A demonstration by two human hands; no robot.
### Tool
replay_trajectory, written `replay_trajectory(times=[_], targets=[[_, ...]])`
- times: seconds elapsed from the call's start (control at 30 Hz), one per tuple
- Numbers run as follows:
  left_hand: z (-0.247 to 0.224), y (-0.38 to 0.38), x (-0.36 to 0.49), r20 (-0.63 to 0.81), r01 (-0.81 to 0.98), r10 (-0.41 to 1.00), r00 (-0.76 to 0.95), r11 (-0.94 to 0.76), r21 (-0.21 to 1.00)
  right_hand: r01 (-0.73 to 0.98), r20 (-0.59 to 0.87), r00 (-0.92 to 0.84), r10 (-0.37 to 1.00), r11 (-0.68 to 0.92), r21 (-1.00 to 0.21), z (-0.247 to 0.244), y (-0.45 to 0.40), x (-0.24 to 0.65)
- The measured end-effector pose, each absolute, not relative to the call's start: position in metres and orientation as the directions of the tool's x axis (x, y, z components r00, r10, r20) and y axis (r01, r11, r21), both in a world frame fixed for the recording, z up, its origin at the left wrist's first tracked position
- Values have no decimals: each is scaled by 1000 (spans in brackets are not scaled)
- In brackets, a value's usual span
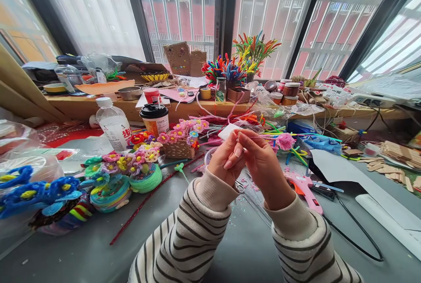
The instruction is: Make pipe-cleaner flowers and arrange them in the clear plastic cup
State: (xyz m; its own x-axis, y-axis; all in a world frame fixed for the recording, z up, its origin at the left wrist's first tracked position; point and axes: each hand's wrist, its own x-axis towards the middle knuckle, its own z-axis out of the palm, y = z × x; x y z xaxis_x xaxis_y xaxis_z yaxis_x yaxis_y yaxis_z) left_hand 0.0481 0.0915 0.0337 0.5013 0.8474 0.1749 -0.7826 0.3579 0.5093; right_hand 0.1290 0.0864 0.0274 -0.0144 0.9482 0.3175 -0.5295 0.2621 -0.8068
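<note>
My left hand (228, 155) and my right hand (261, 160) meet above the middle of the table, fingertips pinched together. A thin, wire-like strand seems to pass between them, but it is too fine to name. Behind the fingers, a white piece (229, 130) shows in part. Under my wrists lie metal scissors (240, 185), partly hidden by my hands. To the right of my right hand is a pink glue gun (305, 188) with a black cord. A pink fluffy flower (285, 141) sits beyond it among colored pipe cleaners (299, 155).
Pipe-cleaner flower pots (146, 177) line the left side, by a plastic bottle (112, 125) and a lidded cup (154, 120). A red glittery stem (144, 206) lies on the grey table (131, 252). At right are white sheets (348, 171) and wooden sticks (399, 153).
</note>
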Motion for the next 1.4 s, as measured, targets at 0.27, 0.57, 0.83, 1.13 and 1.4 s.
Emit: replay_trajectory(times=[0.27,0.57,0.83,1.13,1.4], targets=[[40,86,44,154,-782,833,531,411,469,-606,292,-31,956,214,-766,31,88,132],[28,92,45,329,-604,919,217,-138,785,-582,232,61,971,223,-782,30,87,132],[20,88,44,847,396,520,-106,-760,516,-622,189,181,965,261,-738,31,88,131],[22,82,46,915,669,396,-77,-660,342,-557,211,238,948,311,-770,30,86,127],[23,85,40,821,458,569,-40,-720,521,-591,213,190,958,285,-755,29,87,127]])
